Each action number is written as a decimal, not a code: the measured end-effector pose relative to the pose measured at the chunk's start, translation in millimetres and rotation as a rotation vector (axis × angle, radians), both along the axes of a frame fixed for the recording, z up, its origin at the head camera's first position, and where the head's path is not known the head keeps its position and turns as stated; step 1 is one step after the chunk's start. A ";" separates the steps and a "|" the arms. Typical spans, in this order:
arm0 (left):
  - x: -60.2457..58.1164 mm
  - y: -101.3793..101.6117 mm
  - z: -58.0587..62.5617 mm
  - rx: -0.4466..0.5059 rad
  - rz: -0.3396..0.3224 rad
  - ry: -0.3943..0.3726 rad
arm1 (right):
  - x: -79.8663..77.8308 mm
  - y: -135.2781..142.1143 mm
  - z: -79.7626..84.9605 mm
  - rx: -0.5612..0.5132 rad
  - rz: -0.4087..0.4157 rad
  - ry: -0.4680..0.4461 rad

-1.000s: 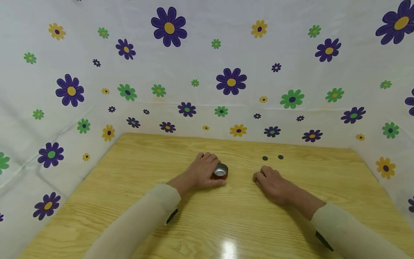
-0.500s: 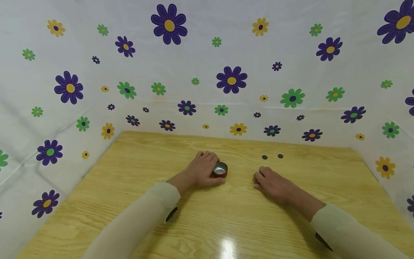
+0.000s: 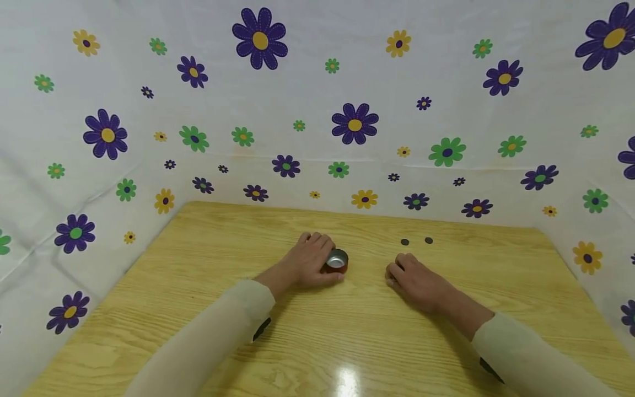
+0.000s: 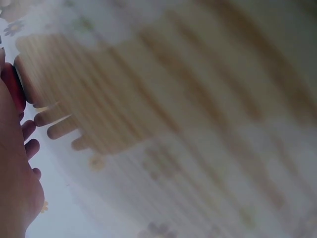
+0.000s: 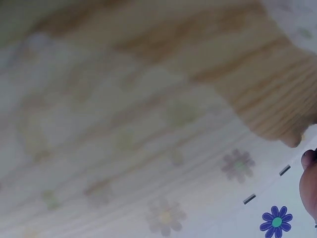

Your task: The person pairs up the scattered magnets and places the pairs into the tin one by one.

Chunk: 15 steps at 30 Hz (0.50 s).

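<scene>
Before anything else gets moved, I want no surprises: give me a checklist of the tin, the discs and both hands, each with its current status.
1. Left hand has the red tin: ok, fingers and thumb curve round it.
2. Tin upright, mouth uncovered: ok, its silvery inside shows.
3. Two dark discs lying flat and apart on the table: ok.
4. Right hand touching those discs: not ok, both lie beyond its fingers.
5. Right hand apart from the tin: ok, bare wood shows between.
6. Something in the right hand's fingers: cannot tell, the curled fingers hide it.
</scene>
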State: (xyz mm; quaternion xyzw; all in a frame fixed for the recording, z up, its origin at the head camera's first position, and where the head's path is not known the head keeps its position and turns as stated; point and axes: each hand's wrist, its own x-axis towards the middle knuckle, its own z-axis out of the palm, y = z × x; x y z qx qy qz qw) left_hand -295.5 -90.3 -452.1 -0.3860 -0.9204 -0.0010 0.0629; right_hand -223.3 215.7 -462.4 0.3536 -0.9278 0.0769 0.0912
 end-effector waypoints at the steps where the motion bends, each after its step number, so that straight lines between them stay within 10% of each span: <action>1: -0.2 0.1 -0.3 -0.002 -0.001 -0.002 | 0.1 0.1 0.0 -0.003 -0.003 -0.007; 15: -1.1 -0.7 -2.6 0.005 0.005 -0.018 | -0.3 3.6 3.3 -0.041 -0.051 -0.048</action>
